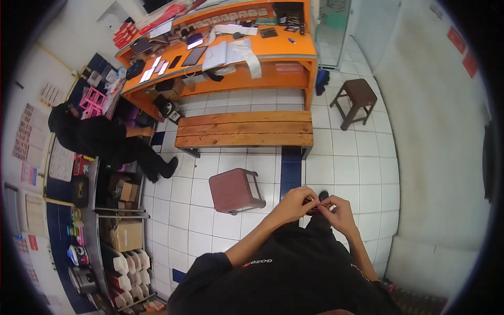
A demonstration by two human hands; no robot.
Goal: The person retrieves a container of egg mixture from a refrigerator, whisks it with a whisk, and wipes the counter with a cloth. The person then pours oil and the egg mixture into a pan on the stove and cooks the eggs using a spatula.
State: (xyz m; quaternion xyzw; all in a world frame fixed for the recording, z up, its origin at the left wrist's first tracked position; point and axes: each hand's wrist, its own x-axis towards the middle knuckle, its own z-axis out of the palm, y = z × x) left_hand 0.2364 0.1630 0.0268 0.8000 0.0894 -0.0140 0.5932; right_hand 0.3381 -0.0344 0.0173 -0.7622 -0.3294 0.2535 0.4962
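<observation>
Left of the wooden bench (244,128), a co-worker in dark clothes (102,135) leans beside the shelving (92,233). The orange counter (283,48) stands behind the bench, and a maroon stool (233,191) on its near side. Nearer than the bench's right end, the person's left hand (298,203) and right hand (338,212) meet at the fingertips, both pinching a small reddish thing (314,211), too small to identify. Right of the bench is a dark brown stool (359,93).

Reaching forward with bare forearms (251,245) angled inward, holding left hand (297,205) and right hand (339,213) close together with fingers curled and fingertips nearly meeting.
</observation>
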